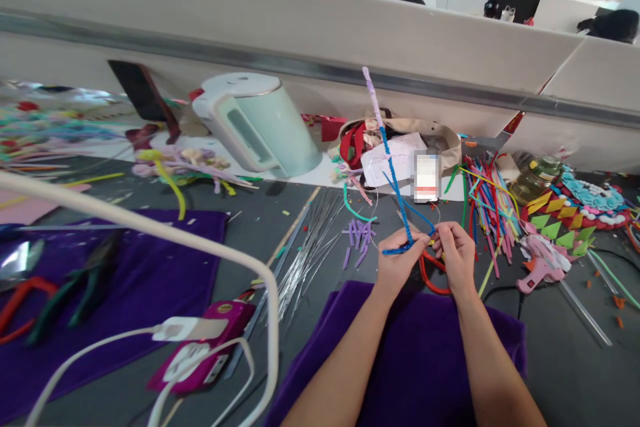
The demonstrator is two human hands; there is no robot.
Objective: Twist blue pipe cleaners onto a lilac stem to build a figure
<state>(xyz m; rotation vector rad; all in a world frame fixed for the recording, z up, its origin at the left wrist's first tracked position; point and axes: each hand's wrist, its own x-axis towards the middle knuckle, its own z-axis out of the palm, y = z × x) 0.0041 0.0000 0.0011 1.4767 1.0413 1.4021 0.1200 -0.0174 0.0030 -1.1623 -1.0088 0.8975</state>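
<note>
On the surface point(575, 360), the kettle point(260, 123) lies at ten o'clock from the hands, the glue gun point(543, 267) at three o'clock.

Both bare forearms reach forward, converging. The left hand point(399, 259) and right hand point(456, 255) sit close together, knuckles up, fingers curled, their fingertips pinched shut and facing each other across a small gap.

Bright, even indoor light, soft shadows; wide-angle bending at the edges, left foreground blurred, centre sharp.
</note>
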